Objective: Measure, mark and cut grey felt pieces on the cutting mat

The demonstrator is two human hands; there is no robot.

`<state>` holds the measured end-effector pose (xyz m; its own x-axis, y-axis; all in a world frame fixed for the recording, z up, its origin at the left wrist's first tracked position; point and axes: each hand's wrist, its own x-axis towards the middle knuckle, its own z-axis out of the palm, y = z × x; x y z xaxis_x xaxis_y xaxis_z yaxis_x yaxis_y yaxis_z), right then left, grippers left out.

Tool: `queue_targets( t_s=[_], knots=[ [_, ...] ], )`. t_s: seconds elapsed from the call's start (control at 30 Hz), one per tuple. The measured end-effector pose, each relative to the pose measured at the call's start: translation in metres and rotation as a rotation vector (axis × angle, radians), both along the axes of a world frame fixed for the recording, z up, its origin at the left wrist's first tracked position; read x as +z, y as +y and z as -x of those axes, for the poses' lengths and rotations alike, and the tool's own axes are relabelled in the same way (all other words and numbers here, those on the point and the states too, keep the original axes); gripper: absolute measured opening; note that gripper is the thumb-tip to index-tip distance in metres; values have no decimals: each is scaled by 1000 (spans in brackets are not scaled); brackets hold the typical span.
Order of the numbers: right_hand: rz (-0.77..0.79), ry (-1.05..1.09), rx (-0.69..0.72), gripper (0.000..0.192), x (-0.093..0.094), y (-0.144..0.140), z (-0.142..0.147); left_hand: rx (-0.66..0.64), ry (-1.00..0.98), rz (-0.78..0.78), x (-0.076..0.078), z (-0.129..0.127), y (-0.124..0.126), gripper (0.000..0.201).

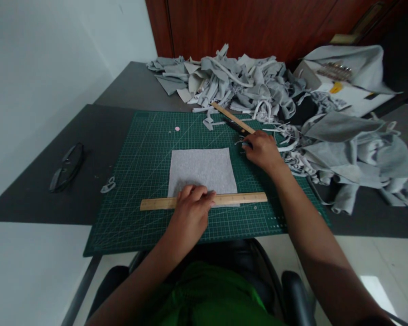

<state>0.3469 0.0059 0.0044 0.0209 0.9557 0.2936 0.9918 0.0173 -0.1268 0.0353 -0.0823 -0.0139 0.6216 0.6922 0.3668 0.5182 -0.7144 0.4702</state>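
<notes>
Wooden ruler lies left to right across the near end of the grey fabric piece.
We find the left hand nearer, bent fingers on the ruler; gripping or only pressing, we cannot tell. The right hand curls beside a black tool, its hold unclear. The fabric, flat and roughly rectangular, sits on the green cutting mat, mostly beyond the ruler.

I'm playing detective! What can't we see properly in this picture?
In the head view:
Part of the nearer ruler: under the left hand.
That ruler's markings: too small, blurred.
Whether the right hand grips something: hidden beneath it.
Green clothing: cut off by the bottom edge.
</notes>
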Motion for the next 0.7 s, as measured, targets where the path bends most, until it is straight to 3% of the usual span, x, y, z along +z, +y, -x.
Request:
queue_targets(
  t_s=[0.33,0.7],
  knots=[
    [12,122,-71,18,-12,6,-9,-9,47,-12,2,0,1,31],
    [25,195,176,7,-1,0,2,42,145,1,6,-1,-12,26]
  ],
)
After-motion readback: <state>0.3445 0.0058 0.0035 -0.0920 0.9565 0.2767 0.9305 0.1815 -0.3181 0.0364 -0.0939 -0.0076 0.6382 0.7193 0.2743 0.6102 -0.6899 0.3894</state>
